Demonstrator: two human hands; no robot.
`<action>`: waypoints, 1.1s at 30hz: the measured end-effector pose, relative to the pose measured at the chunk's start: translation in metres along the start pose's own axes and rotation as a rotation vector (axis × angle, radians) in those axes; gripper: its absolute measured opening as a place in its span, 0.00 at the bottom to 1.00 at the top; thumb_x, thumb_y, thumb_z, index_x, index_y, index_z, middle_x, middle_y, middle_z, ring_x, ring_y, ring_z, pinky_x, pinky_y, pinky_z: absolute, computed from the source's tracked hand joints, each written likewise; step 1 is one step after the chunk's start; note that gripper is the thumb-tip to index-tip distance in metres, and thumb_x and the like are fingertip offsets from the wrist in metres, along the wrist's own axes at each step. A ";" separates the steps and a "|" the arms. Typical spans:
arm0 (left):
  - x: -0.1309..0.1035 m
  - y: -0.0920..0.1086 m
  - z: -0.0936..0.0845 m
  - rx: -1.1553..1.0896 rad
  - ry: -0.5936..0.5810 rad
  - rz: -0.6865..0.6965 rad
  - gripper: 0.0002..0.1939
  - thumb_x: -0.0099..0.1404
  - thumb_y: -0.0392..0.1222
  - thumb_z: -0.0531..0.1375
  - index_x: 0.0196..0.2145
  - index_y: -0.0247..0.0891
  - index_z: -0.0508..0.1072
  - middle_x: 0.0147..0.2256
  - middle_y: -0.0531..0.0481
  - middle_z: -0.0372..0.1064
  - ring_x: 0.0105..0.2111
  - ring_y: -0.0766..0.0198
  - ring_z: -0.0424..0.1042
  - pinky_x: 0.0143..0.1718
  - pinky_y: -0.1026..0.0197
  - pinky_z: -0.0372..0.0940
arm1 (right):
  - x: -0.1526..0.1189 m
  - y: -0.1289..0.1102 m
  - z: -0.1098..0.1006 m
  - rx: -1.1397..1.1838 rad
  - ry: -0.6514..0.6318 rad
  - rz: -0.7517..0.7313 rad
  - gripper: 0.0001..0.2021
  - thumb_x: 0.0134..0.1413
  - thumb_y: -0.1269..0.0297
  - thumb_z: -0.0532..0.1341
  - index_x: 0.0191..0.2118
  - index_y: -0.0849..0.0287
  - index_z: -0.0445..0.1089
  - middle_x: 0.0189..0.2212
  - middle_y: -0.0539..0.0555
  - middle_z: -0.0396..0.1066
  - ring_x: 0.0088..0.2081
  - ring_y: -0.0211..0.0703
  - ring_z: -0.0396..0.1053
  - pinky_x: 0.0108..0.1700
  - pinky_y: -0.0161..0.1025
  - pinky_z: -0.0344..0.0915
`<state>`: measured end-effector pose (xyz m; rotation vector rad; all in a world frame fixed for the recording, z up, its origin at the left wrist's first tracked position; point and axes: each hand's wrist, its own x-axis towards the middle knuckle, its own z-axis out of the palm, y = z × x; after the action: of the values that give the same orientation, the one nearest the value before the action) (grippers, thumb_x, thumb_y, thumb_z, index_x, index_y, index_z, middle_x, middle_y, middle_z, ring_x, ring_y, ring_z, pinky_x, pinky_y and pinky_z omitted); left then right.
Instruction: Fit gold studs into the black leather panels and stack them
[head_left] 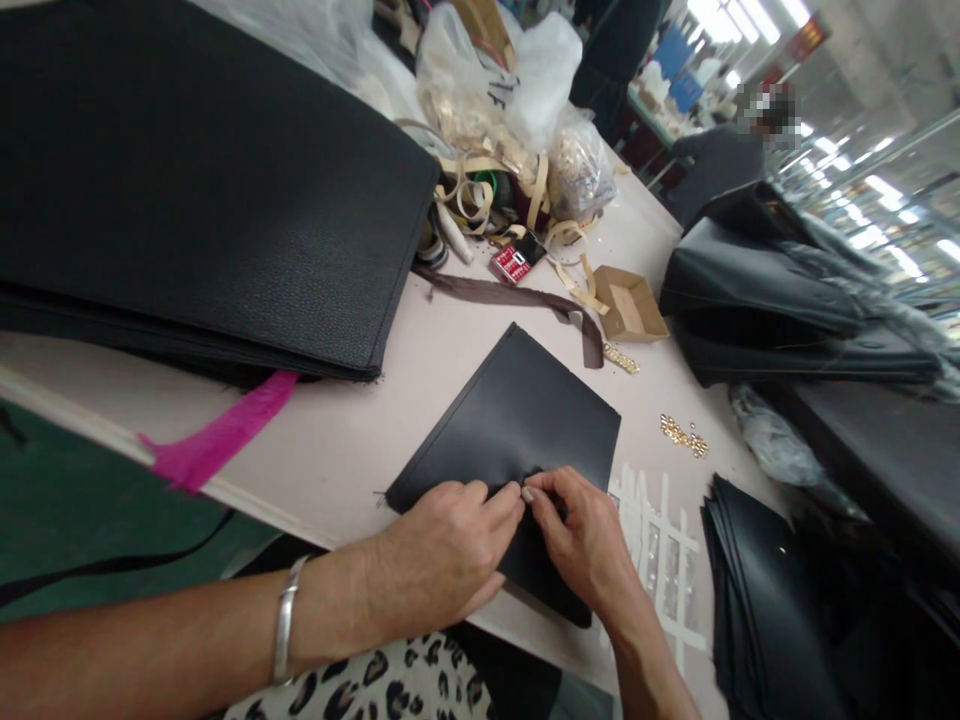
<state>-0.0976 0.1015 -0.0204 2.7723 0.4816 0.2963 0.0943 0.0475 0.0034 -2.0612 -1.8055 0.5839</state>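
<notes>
A black leather-like panel (517, 410) lies at an angle near the table's front edge. Both hands meet over its lower middle, fingertips nearly touching. My left hand (450, 545), with a silver bracelet at the wrist, has its fingers curled and pressed down at the panel. My right hand (581, 525) pinches at the same spot with thumb and index finger. Whatever sits between the fingertips is too small and covered to name. Small gold metal pieces (684, 437) are scattered to the right of the panel.
A black leather stack (225, 200) with a magenta strip (225, 435) fills the left. Behind are plastic bags (502, 90), tape and a cardboard box (630, 303). White strips (664, 550), black pieces (765, 600) and black bags (780, 280) lie right. A person (720, 160) is farther back.
</notes>
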 end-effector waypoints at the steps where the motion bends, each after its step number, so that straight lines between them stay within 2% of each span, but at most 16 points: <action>1: 0.000 0.000 0.000 -0.003 -0.001 0.004 0.31 0.67 0.51 0.59 0.61 0.27 0.64 0.55 0.40 0.69 0.38 0.54 0.69 0.35 0.52 0.67 | 0.001 -0.001 -0.001 0.000 -0.010 0.007 0.07 0.62 0.67 0.58 0.35 0.54 0.73 0.32 0.50 0.74 0.35 0.42 0.72 0.39 0.37 0.64; 6: 0.002 -0.001 0.001 -0.025 -0.016 0.010 0.30 0.67 0.51 0.58 0.60 0.27 0.64 0.55 0.38 0.69 0.38 0.54 0.69 0.34 0.53 0.66 | 0.009 -0.007 -0.007 -0.025 -0.059 0.100 0.07 0.60 0.66 0.59 0.33 0.54 0.75 0.29 0.49 0.76 0.31 0.41 0.72 0.36 0.36 0.63; 10: 0.000 -0.001 0.001 -0.057 -0.029 0.009 0.26 0.68 0.48 0.57 0.59 0.29 0.66 0.54 0.38 0.69 0.40 0.53 0.69 0.34 0.53 0.65 | 0.019 -0.009 -0.012 -0.025 -0.169 0.212 0.05 0.58 0.65 0.60 0.32 0.54 0.73 0.26 0.48 0.75 0.28 0.40 0.70 0.31 0.35 0.60; 16: 0.001 -0.003 -0.002 -0.085 -0.083 0.014 0.26 0.70 0.49 0.55 0.60 0.30 0.65 0.55 0.37 0.67 0.39 0.55 0.68 0.34 0.53 0.65 | 0.038 -0.006 -0.018 -0.069 -0.298 0.228 0.04 0.53 0.69 0.62 0.28 0.55 0.70 0.21 0.47 0.71 0.23 0.38 0.66 0.26 0.34 0.55; 19: 0.002 -0.004 -0.002 -0.079 -0.100 0.013 0.26 0.70 0.48 0.54 0.60 0.30 0.64 0.56 0.37 0.67 0.39 0.55 0.68 0.36 0.53 0.66 | 0.044 -0.006 -0.018 -0.119 -0.312 0.227 0.05 0.51 0.70 0.63 0.26 0.55 0.71 0.19 0.47 0.70 0.22 0.38 0.65 0.25 0.34 0.52; 25: 0.001 -0.001 -0.002 -0.069 -0.078 -0.052 0.28 0.66 0.45 0.57 0.61 0.32 0.63 0.57 0.38 0.68 0.42 0.51 0.71 0.40 0.49 0.70 | 0.034 -0.011 -0.013 -0.088 -0.216 0.206 0.04 0.53 0.70 0.62 0.29 0.55 0.71 0.23 0.47 0.73 0.26 0.40 0.69 0.28 0.35 0.54; 29: 0.002 0.001 -0.003 -0.017 -0.053 -0.061 0.26 0.63 0.39 0.58 0.59 0.35 0.67 0.60 0.40 0.67 0.44 0.51 0.72 0.43 0.51 0.71 | 0.023 -0.002 -0.011 0.149 -0.113 0.179 0.04 0.57 0.68 0.61 0.35 0.56 0.73 0.28 0.48 0.75 0.31 0.40 0.72 0.33 0.35 0.61; 31: 0.000 -0.002 -0.002 -0.002 -0.017 -0.039 0.24 0.63 0.33 0.56 0.57 0.38 0.69 0.58 0.43 0.70 0.43 0.54 0.74 0.43 0.53 0.71 | 0.013 0.006 -0.015 0.225 0.046 0.213 0.06 0.57 0.66 0.61 0.40 0.56 0.74 0.33 0.50 0.77 0.34 0.41 0.73 0.38 0.37 0.66; 33: -0.004 -0.006 0.002 0.009 0.091 -0.007 0.24 0.64 0.29 0.52 0.56 0.40 0.70 0.55 0.46 0.73 0.44 0.58 0.75 0.45 0.57 0.71 | -0.002 0.016 -0.024 0.201 0.280 0.269 0.11 0.56 0.64 0.62 0.44 0.57 0.74 0.38 0.53 0.76 0.38 0.44 0.73 0.43 0.40 0.68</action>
<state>-0.1024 0.1054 -0.0247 2.7747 0.5157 0.4211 0.1196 0.0437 0.0159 -2.1363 -1.2731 0.4934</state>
